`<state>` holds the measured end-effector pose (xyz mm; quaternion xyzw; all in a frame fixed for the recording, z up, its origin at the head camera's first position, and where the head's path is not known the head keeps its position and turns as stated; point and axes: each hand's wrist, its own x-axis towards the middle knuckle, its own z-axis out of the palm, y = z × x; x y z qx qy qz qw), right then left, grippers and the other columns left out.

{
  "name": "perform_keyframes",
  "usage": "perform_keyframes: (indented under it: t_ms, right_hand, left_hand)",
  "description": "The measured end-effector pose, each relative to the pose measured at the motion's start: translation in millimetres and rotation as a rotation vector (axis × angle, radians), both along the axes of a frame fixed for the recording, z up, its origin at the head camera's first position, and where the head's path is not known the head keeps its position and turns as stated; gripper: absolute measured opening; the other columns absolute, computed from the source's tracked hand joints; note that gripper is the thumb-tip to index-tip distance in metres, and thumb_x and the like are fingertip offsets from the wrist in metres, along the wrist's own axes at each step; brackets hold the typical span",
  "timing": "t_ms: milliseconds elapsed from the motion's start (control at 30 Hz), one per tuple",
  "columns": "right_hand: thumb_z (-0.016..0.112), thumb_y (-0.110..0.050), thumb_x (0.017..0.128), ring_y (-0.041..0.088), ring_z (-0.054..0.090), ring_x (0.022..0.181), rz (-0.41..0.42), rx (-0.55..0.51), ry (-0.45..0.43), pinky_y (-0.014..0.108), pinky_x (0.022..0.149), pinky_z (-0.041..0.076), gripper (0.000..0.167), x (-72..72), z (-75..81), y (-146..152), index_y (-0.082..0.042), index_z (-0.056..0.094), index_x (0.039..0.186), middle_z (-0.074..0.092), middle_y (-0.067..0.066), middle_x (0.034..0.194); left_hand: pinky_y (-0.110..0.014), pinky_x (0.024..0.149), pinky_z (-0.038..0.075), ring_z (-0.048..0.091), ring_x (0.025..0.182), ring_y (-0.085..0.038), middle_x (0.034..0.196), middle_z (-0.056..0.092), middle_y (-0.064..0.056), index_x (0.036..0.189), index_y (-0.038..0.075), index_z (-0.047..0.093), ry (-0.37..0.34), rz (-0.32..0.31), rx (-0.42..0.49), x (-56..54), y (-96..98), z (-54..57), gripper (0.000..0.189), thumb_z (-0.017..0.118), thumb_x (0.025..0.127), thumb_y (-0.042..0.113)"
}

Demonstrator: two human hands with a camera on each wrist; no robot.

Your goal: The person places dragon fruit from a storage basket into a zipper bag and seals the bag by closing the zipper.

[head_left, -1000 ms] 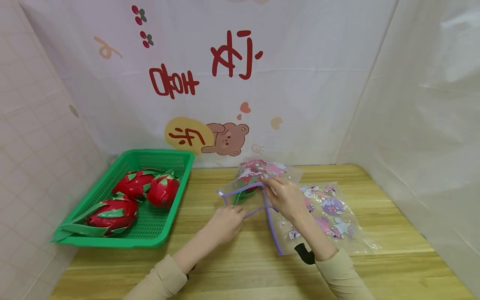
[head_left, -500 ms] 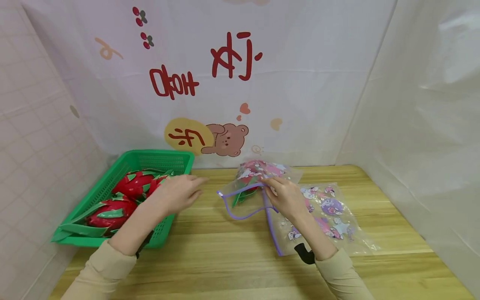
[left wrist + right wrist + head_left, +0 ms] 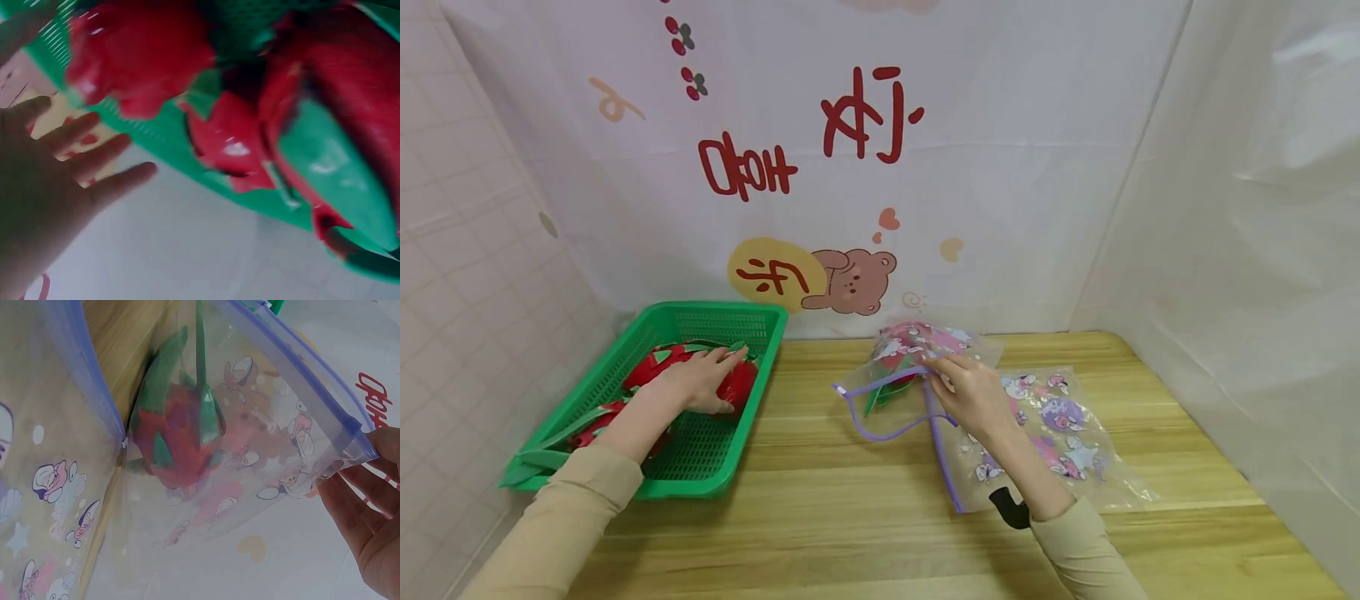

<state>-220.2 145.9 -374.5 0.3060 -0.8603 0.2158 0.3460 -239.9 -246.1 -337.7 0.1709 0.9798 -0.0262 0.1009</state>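
My left hand [image 3: 700,382] reaches over the green basket [image 3: 758,450], at the dragon fruit [image 3: 741,387] on its right side. In the left wrist view the fingers of that hand [image 3: 47,178] are spread and straight, beside the red dragon fruit [image 3: 140,59] with green scales. My right hand [image 3: 973,398] pinches the purple zip edge of a clear printed zip bag [image 3: 880,383] and holds its mouth apart. Inside this bag lies another dragon fruit [image 3: 178,437] with long green leaves, plain in the right wrist view.
A second printed zip bag [image 3: 1060,421] lies flat on the wooden table [image 3: 850,517], under my right forearm. Two more dragon fruits share the basket, partly hidden by my left arm. A white printed cloth [image 3: 1000,208] hangs behind the table.
My left hand has left the bag's mouth and moved left to the basket, over the fruit there. The right hand has stayed at the bag's edge.
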Motion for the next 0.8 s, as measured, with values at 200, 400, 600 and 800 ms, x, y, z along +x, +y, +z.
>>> perform_keyframes:
  t_ms: [200, 400, 600, 800]
  right_hand:
    - [0.072, -0.004, 0.079, 0.016, 0.067, 0.064, -0.007, -0.002, -0.01, 0.022, 0.055, 0.053, 0.017, -0.5, 0.5, 0, -0.007, 0.073, 0.095, 0.074, 0.006, 0.087]
    - [0.072, -0.004, 0.079, 0.017, 0.069, 0.066, -0.004, -0.001, -0.016, 0.024, 0.057, 0.054, 0.016, -0.6, 0.8, 0, -0.006, 0.073, 0.096, 0.074, 0.007, 0.089]
    - [0.072, -0.004, 0.079, 0.017, 0.068, 0.065, 0.003, -0.007, -0.006, 0.024, 0.057, 0.054, 0.015, -2.0, 0.3, 0, -0.006, 0.073, 0.095, 0.074, 0.007, 0.088]
    - [0.071, -0.004, 0.079, 0.017, 0.068, 0.064, -0.004, -0.007, -0.012, 0.023, 0.055, 0.054, 0.015, -2.4, 0.0, 0, -0.006, 0.073, 0.094, 0.074, 0.007, 0.086]
  left_hand:
    - [-0.07, 0.097, 0.036, 0.032, 0.129, -0.056, 0.146, 0.031, -0.031, 0.144, 0.003, 0.034, 0.044, -0.038, -0.019, -8.6, -3.0, -19.9, 0.089, 0.078, 0.073, 0.036]
    - [-0.071, 0.095, 0.036, 0.032, 0.129, -0.059, 0.148, 0.026, -0.031, 0.141, 0.008, 0.041, 0.1, -0.046, -0.034, -18.7, -8.3, -38.3, 0.091, 0.084, 0.065, 0.037]
    - [-0.07, 0.087, 0.043, 0.036, 0.125, -0.059, 0.142, 0.033, -0.032, 0.137, 0.009, 0.046, 0.154, -0.074, -0.071, -21.2, -7.5, -43.8, 0.097, 0.091, 0.055, 0.034]
    - [-0.054, 0.07, 0.055, 0.042, 0.116, -0.056, 0.13, 0.041, -0.033, 0.134, 0.007, 0.049, 0.166, -0.104, -0.071, -23.3, -4.1, -44.5, 0.089, 0.09, 0.057, 0.025]
